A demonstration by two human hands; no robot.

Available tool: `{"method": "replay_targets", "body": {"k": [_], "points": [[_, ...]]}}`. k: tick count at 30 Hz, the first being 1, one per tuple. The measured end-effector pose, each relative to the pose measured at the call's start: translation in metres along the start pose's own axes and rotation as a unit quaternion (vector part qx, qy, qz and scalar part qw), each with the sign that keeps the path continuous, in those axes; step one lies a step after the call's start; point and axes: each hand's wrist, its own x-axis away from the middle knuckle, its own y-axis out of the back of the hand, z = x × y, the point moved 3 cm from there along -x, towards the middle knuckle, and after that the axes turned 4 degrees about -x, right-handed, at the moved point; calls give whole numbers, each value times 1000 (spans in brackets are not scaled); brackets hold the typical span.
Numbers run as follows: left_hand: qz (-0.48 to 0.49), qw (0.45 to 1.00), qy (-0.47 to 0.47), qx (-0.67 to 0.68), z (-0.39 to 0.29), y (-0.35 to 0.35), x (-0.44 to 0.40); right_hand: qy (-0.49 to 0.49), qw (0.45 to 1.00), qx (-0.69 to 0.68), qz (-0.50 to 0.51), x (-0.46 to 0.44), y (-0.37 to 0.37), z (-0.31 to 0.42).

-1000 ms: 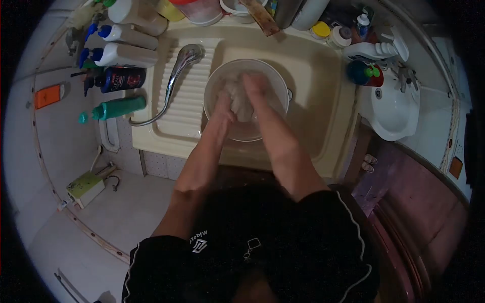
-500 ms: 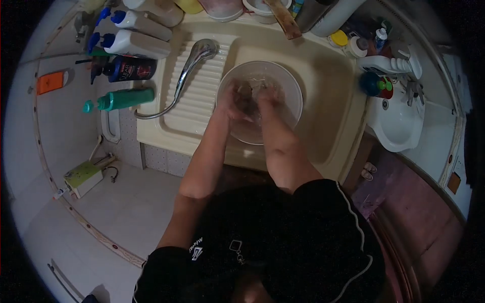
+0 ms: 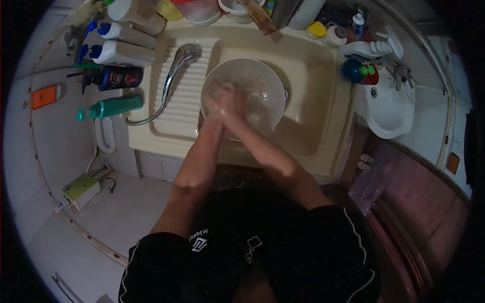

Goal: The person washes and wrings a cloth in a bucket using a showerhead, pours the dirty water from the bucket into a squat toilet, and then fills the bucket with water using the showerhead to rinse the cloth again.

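I'm holding left hand (image 3: 214, 105) and right hand (image 3: 233, 102) together inside the basin (image 3: 275, 103), which is sitting in the sink (image 3: 310, 101). Can't tell what they're gripping. Showerhead (image 3: 188, 52) is lying on the ribbed drainboard (image 3: 184, 93); bottles are crowding the rim.

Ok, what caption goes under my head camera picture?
Left hand and right hand close together in a basin of water, in the sink.
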Motion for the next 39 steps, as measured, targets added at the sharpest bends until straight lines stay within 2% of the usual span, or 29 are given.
{"method": "replay_targets", "body": {"k": [1, 2, 3, 4, 6, 7, 8, 10, 11, 13, 14, 16, 18, 19, 20, 21, 22, 23, 24, 26, 28, 29, 30, 31, 32, 34, 35, 37, 39], "points": [[51, 894, -11, -444, -36, -4, -8, -136, 986, -91, 32, -18, 0, -18], [93, 599, -13, -795, -48, -6, -12, -262, 946, -178, 63, -37, -1, -37], [-60, 449, -155, -878, 0, -15, 3, -271, 945, -182, 20, -50, -23, -83], [-60, 447, -158, -878, 58, -22, 4, -280, 941, -187, -21, -50, -53, -138], [-308, 343, -287, -839, 115, -30, 15, -313, 888, -336, -9, -44, -82, -199], [-181, 135, -263, -938, 107, -35, 15, -336, 815, -473, 0, -42, -88, -213], [-186, 137, -267, -936, 85, -31, 19, -339, 814, -472, 7, -44, -83, -218], [-221, 67, -237, -944, 36, -16, 22, -416, 836, -306, 185, -46, -79, -218], [-235, 32, -220, -946, 15, -9, 21, -415, 836, -305, 187, -43, -85, -216], [-261, -39, -185, -947, -3, -1, 16, -337, 927, 51, 160, -32, -96, -214], [-258, -38, -187, -947, 10, -3, 13, -278, 923, 228, 135, -28, -98, -209], [-172, 472, -246, -829, 52, -7, 15, -214, 936, 170, 223, -24, -101, -198], [-276, 515, -184, -790, 65, -19, 21, -75, 778, 291, 551, -39, -102, -195], [-372, 549, -115, -739, 72, -20, 23, -71, 777, 292, 553, -34, -102, -190], [-372, 549, -116, -740, 91, -23, 19, -226, 887, 249, 316, -32, -91, -189], [-364, 555, -172, -728, 111, -22, 11, -362, 913, 183, 49, -23, -75, -190], [-354, 560, -225, -714, 121, -21, 7, -364, 912, 183, 48, -22, -69, -188], [-353, 560, -221, -716, 122, -20, 5, -410, 889, -19, 204, -23, -70, -182], [-365, 544, -258, -710, 119, -22, 4, -426, 807, -222, 345, -24, -68, -166], [-380, 533, -291, -698, 106, -19, 6, -265, 815, -408, 314, -21, -52, -115], [-193, 521, -229, -799, 61, -23, 2, -238, 849, -343, 324, -7, -8, -51], [22, 218, -159, -963, -38, -27, -9, -178, 891, -295, 296, 1, 5, -32], [25, 217, -156, -963, -32, -21, -8, -115, 926, -245, 264, 10, 14, -18], [18, 473, -147, -868, -17, -11, -5, 20, 977, -142, 159, 19, 17, -6], [7, 694, -126, -709, -1, -4, -5, 22, 977, -143, 155, 20, -5, -15], [-63, 643, -159, -747, 27, -1, -7, 110, 993, 46, -25, 17, -44, -41], [-133, 587, -193, -775, 41, -2, -5, -129, 990, -49, -14, -9, -12, -34], [-219, 508, -200, -809, 68, -14, 2, -361, 931, -47, 36, -38, -68, -138], [-233, 453, -221, -832, 101, -27, -4, -321, 944, -27, 69, -35, -68, -174]]}}
